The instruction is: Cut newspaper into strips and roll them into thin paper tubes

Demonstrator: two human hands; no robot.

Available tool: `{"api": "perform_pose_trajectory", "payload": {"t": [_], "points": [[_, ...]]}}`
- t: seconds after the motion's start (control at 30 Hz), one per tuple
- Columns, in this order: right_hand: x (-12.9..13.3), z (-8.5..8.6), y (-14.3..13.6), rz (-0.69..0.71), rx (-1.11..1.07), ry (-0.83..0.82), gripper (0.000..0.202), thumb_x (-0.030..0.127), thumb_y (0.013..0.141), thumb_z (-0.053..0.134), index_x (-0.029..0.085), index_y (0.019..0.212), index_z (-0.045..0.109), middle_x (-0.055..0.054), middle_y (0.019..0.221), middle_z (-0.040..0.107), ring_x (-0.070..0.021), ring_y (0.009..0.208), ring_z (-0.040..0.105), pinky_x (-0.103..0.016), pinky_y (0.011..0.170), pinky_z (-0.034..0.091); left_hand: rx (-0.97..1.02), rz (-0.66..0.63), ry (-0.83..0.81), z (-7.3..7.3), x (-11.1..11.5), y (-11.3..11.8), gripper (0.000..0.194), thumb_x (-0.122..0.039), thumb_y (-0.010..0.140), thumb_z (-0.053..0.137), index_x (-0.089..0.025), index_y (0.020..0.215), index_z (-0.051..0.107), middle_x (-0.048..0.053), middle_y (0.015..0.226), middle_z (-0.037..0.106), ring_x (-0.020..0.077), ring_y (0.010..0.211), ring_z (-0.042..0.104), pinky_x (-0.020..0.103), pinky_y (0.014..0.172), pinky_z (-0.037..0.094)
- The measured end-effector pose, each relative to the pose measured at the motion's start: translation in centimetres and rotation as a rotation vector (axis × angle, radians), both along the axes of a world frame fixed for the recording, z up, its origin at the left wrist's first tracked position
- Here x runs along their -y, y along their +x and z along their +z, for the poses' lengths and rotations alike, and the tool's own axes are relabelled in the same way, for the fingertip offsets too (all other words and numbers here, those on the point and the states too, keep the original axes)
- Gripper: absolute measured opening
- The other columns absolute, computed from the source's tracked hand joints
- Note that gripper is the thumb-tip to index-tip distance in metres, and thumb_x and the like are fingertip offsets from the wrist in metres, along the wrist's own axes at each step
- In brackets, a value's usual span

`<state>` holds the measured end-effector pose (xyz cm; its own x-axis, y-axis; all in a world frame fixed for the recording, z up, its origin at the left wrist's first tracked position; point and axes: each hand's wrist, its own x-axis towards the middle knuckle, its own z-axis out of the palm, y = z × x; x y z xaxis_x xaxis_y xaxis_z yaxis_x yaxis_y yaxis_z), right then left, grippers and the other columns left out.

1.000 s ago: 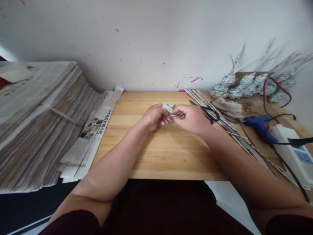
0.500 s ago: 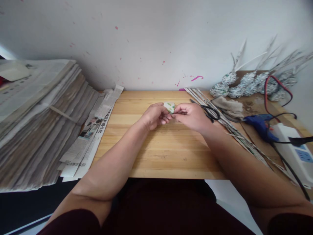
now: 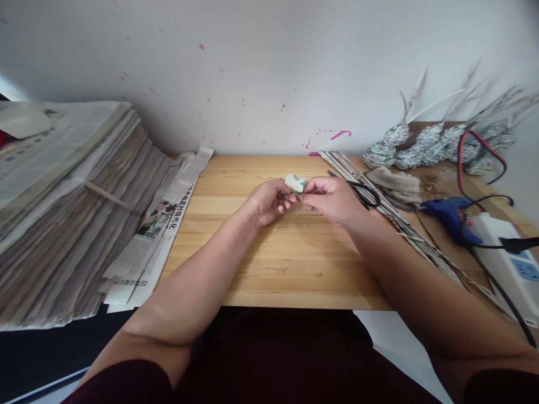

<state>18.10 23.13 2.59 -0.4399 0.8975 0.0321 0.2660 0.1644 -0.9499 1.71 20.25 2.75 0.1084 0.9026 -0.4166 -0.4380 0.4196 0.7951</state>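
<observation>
Between my hands, above the middle of the wooden table [image 3: 273,258], is a small white piece printed with green leaves [image 3: 295,182]; I cannot make out its kind. My right hand [image 3: 326,196] pinches its right lower corner between thumb and fingers. On the other side, my left hand [image 3: 272,201] has its fingers curled against the piece's lower left edge, thumb on top. The fingertips of both hands nearly meet below it. Black-handled scissors [image 3: 365,193] lie just beyond my right hand, beside several thin rolled paper sticks [image 3: 391,216].
A tall stack of newspapers [image 3: 84,207] fills the left side, with cut newspaper strips [image 3: 155,230] alongside. At right are a cloth [image 3: 396,185], a blue glue gun [image 3: 450,216], a white power strip [image 3: 505,252] with cables, and several woven paper shapes [image 3: 421,146] against the wall.
The leaf-printed piece has shifted slightly right and turned in my fingers, now sitting tilted. My left fingers have loosened a little around it; my right hand has barely moved.
</observation>
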Motion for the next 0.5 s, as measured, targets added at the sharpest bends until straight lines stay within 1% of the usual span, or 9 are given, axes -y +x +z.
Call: {"api": "perform_pose_trajectory", "payload": {"t": [0.07, 0.13, 0.2, 0.27, 0.3, 0.33, 0.47, 0.5], "points": [[-0.2, -0.1, 0.1, -0.025, 0.010, 0.014, 0.022, 0.032, 0.068, 0.076, 0.018, 0.066, 0.060, 0.002, 0.056, 0.058, -0.0102, 0.051, 0.053, -0.023, 0.048, 0.037, 0.091, 0.003, -0.017, 0.1, 0.0, -0.2, 0.012, -0.003, 0.069, 0.048, -0.013, 0.069, 0.054, 0.001, 0.051, 0.055, 0.0054, 0.035, 0.044, 0.012, 0.031, 0.023], [-0.4, -0.2, 0.2, -0.056, 0.012, 0.014, 0.024, 0.034, 0.067, 0.078, 0.018, 0.066, 0.060, 0.003, 0.055, 0.057, -0.0101, 0.049, 0.053, -0.023, 0.046, 0.038, 0.166, 0.033, -0.013, 0.2, -0.2, -0.5, 0.013, -0.001, 0.071, 0.047, -0.012, 0.071, 0.055, 0.001, 0.051, 0.054, 0.0048, 0.036, 0.044, 0.011, 0.032, 0.024], [-0.6, -0.2, 0.3, -0.088, 0.008, 0.010, 0.026, 0.035, 0.066, 0.080, 0.018, 0.066, 0.059, 0.003, 0.055, 0.057, -0.0100, 0.048, 0.053, -0.022, 0.045, 0.037, 0.206, 0.108, -0.004, 0.1, -0.4, -0.8, 0.015, 0.000, 0.073, 0.047, -0.012, 0.074, 0.056, 0.001, 0.053, 0.056, 0.0051, 0.039, 0.047, 0.010, 0.034, 0.029], [-0.7, 0.0, 0.4, -0.109, 0.005, 0.006, 0.026, 0.034, 0.066, 0.080, 0.018, 0.067, 0.059, 0.003, 0.056, 0.057, -0.0100, 0.048, 0.054, -0.022, 0.043, 0.037, 0.198, 0.195, 0.009, 0.1, -0.5, -1.1, 0.016, -0.001, 0.076, 0.047, -0.012, 0.076, 0.058, 0.002, 0.055, 0.058, 0.0059, 0.042, 0.051, 0.011, 0.037, 0.036], [-0.7, 0.1, 0.4, -0.113, 0.005, 0.006, 0.025, 0.033, 0.066, 0.079, 0.018, 0.067, 0.059, 0.002, 0.056, 0.058, -0.0100, 0.048, 0.054, -0.021, 0.043, 0.036, 0.181, 0.210, 0.021, 0.0, -0.6, -1.1, 0.017, -0.001, 0.078, 0.047, -0.011, 0.078, 0.060, 0.002, 0.056, 0.060, 0.0064, 0.044, 0.053, 0.012, 0.040, 0.039], [-0.7, 0.2, 0.4, -0.114, 0.005, 0.007, 0.024, 0.032, 0.067, 0.079, 0.018, 0.067, 0.059, 0.002, 0.056, 0.058, -0.0098, 0.047, 0.054, -0.021, 0.042, 0.036, 0.159, 0.193, 0.036, -0.1, -0.5, -1.2, 0.018, 0.000, 0.078, 0.048, -0.010, 0.081, 0.062, 0.002, 0.058, 0.062, 0.0068, 0.045, 0.055, 0.013, 0.043, 0.043], [-0.5, 0.7, 0.5, -0.094, -0.010, 0.008, 0.023, 0.031, 0.068, 0.077, 0.018, 0.067, 0.058, 0.002, 0.056, 0.058, -0.0084, 0.045, 0.050, -0.021, 0.042, 0.035, 0.073, -0.025, 0.110, -0.5, -0.2, -1.0, 0.023, 0.003, 0.076, 0.060, -0.006, 0.093, 0.072, 0.005, 0.075, 0.070, 0.0076, 0.058, 0.064, 0.018, 0.061, 0.055], [-0.5, 0.7, 0.5, -0.088, -0.016, 0.009, 0.023, 0.031, 0.068, 0.077, 0.018, 0.067, 0.058, 0.002, 0.056, 0.058, -0.0082, 0.045, 0.050, -0.022, 0.042, 0.035, 0.064, -0.054, 0.124, -0.7, -0.1, -0.9, 0.023, 0.004, 0.075, 0.064, -0.006, 0.095, 0.073, 0.006, 0.078, 0.072, 0.0081, 0.063, 0.066, 0.019, 0.065, 0.056]]}}
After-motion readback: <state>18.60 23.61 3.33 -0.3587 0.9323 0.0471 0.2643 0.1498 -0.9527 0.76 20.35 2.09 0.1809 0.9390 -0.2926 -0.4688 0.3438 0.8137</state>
